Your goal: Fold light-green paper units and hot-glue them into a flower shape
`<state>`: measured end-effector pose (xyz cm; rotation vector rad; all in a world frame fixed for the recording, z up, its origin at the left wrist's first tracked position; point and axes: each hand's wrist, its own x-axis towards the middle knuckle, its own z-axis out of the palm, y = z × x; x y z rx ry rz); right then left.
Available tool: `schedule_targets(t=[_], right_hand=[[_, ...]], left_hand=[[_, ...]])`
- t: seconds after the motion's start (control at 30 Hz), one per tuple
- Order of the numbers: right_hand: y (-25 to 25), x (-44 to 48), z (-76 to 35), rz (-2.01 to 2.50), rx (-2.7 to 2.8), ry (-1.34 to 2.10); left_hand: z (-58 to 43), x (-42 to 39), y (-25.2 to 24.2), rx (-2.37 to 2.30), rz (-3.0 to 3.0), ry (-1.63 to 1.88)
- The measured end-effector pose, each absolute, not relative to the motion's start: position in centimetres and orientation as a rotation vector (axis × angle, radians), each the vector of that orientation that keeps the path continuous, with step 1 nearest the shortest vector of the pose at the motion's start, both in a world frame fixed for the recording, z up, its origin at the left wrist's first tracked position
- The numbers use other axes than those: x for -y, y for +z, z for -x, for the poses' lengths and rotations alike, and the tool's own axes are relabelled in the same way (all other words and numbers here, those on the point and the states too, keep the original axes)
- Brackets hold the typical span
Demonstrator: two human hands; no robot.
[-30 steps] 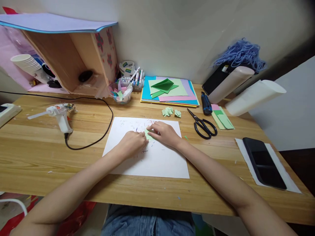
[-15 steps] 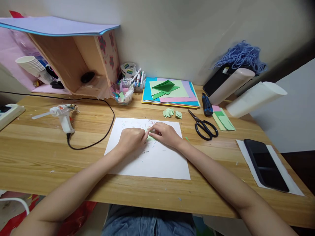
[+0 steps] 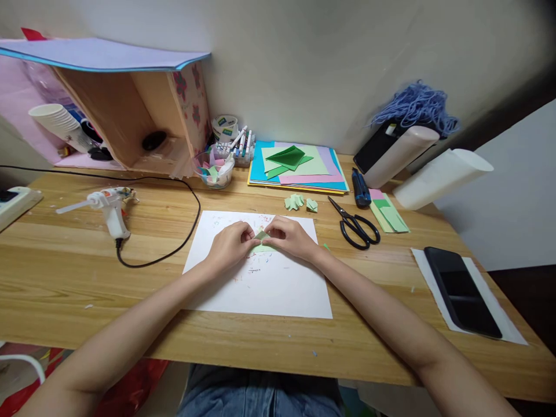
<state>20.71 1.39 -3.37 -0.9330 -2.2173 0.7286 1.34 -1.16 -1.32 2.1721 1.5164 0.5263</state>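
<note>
A small piece of light green paper (image 3: pixel 262 236) is pinched between both hands above the upper part of a white sheet (image 3: pixel 278 289). My left hand (image 3: pixel 230 243) holds its left side between thumb and fingertips, and my right hand (image 3: pixel 292 236) grips its right side the same way. A flap of the paper stands up between the thumbs, while its ends are hidden by the fingers. Just beyond the sheet lie a larger folded light green paper piece (image 3: pixel 294 202) and a smaller one (image 3: pixel 311 205).
Black-handled scissors (image 3: pixel 358 226), a blue utility knife (image 3: pixel 361 188) and a phone (image 3: pixel 463 292) lie on the right. At the back is a coloured paper stack (image 3: pixel 299 182). A glue gun (image 3: pixel 112 211) with its black cord (image 3: pixel 191 234) occupies the left, before a cardboard box (image 3: pixel 130 110).
The fingertips, bunched together before, have moved slightly apart. A raised flap of the green paper now shows between them. The camera view has shifted a little.
</note>
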Motion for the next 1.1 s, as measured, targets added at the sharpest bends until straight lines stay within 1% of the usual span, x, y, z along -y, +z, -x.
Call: schedule_targets(t=[0.1,0.2,0.3,0.4,0.5,0.63,0.83,0.93,1.1], right_hand=[[-3.3,-1.0,-20.7,0.893,2.179,0.599],[-3.4,-0.7,-20.8,0.849,2.186,0.347],[-3.7,-0.9,-21.0,0.844,2.296,0.143],[-3.8,-1.2,-21.2,0.787,2.432,0.077],[-3.8,-1.6,-21.4,0.701,2.496,0.145],[-3.8,-1.9,-21.5,0.709,2.448,0.369],[-3.3,-2.0,-21.3,0.925,2.285,0.662],[-3.4,-1.9,-21.0,1.022,2.227,0.706],[-3.3,-1.4,-20.5,1.178,2.185,0.659]], left_hand=[[-1.5,1.4,-0.9,-1.485,-2.263,0.700],[-1.6,1.7,-0.5,-1.447,-2.457,0.779],[-1.6,1.6,-0.7,-1.413,-2.639,0.683],[-1.5,1.4,-1.3,-1.368,-2.765,0.531],[-1.4,1.3,-1.5,-1.335,-2.804,0.440],[-1.4,1.2,-1.0,-1.301,-2.771,0.373],[-1.3,0.6,-1.7,-1.377,-2.443,0.547],[-1.4,0.4,-2.3,-1.432,-2.349,0.602],[-1.8,0.6,-2.7,-1.535,-2.328,0.637]])
